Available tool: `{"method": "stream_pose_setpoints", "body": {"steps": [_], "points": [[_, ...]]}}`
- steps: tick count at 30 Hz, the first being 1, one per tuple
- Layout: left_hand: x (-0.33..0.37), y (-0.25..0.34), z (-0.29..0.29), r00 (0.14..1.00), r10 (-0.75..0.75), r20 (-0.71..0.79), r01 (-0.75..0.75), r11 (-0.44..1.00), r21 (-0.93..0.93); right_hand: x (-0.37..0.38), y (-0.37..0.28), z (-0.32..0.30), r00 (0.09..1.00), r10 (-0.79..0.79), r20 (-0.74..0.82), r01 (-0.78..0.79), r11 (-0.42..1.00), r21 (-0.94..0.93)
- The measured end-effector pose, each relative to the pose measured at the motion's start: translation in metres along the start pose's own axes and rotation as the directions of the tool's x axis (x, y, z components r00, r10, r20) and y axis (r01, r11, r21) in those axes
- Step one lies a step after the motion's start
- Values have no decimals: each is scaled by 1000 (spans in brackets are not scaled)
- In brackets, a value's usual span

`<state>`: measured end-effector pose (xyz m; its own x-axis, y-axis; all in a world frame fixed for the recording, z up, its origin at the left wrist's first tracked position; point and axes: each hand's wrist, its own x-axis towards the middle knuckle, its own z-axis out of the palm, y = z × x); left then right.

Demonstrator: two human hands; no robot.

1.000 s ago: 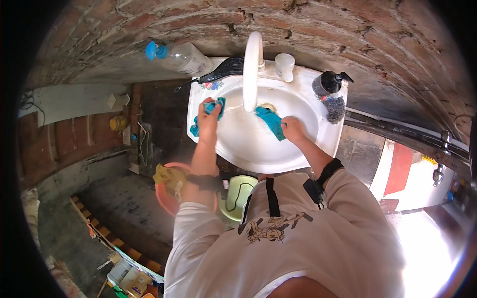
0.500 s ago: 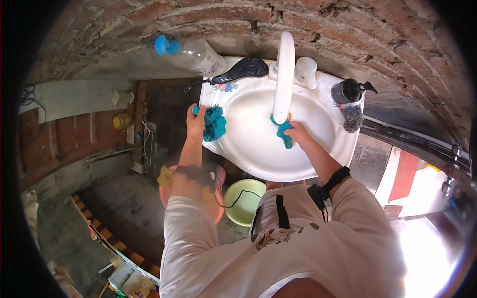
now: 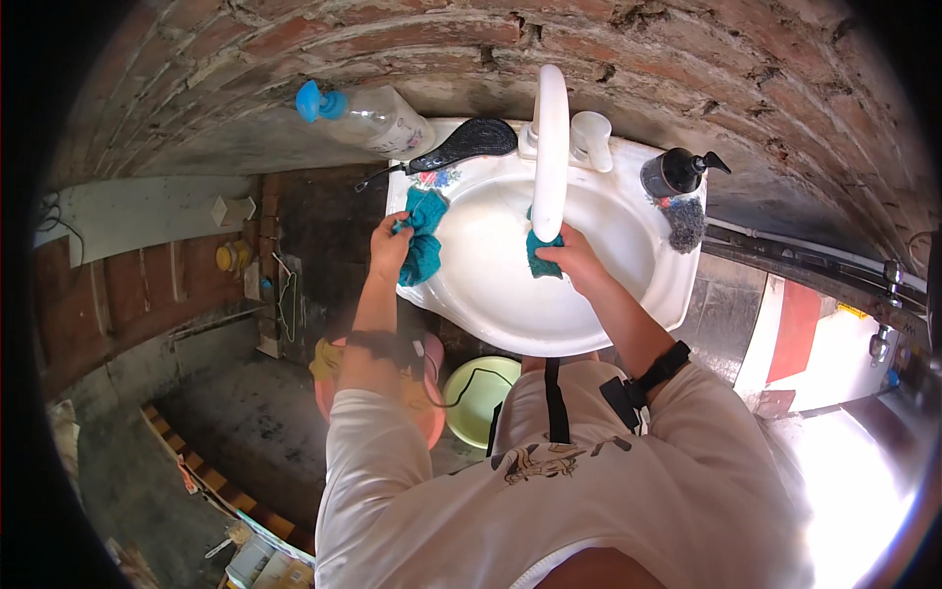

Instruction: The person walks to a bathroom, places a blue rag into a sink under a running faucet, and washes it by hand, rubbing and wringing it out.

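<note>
Firmly, the right hand [image 3: 571, 259] grasps a teal cloth [image 3: 542, 264] just under the spout of the white faucet [image 3: 551, 147]; left of the faucet, the left hand [image 3: 390, 244] pinches a second teal cloth [image 3: 423, 257]. Further out, a black brush [image 3: 476, 140] lies left of the faucet, a dark pump bottle [image 3: 670, 174] right.

Wht tee [image 3: 677, 481], dk print [image 3: 540, 463], blk armband [image 3: 667, 365]

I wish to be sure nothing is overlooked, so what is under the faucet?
Under the faucet, part of a teal cloth shows, held by the right hand, above the basin. The faucet covers some of both; what lies there cannot be seen.
</note>
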<state>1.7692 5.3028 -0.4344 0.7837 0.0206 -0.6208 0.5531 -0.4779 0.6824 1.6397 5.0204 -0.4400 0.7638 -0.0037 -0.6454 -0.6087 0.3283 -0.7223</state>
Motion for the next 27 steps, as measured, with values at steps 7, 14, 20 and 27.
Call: {"method": "stream_pose_setpoints", "body": {"steps": [7, 14, 20, 27], "points": [[-15, 4, 1, 916, 391, -96, -312, 840, 443, -3, -16, 11, 1000, -11, 14, 12, 993, -120], [-17, 16, 7, 884, 369, -286, -179, 833, 524, -15, -54, 17, 986, -32, 161, 61, 981, -182], [-14, 8, 3, 812, 432, -393, -48, 720, 693, -24, -71, 18, 975, -57, 216, 109, 965, -239], [-53, 53, 36, 785, 618, -27, -616, 785, 61, -36, -100, 16, 958, 24, 284, 18, 990, -142]]}}
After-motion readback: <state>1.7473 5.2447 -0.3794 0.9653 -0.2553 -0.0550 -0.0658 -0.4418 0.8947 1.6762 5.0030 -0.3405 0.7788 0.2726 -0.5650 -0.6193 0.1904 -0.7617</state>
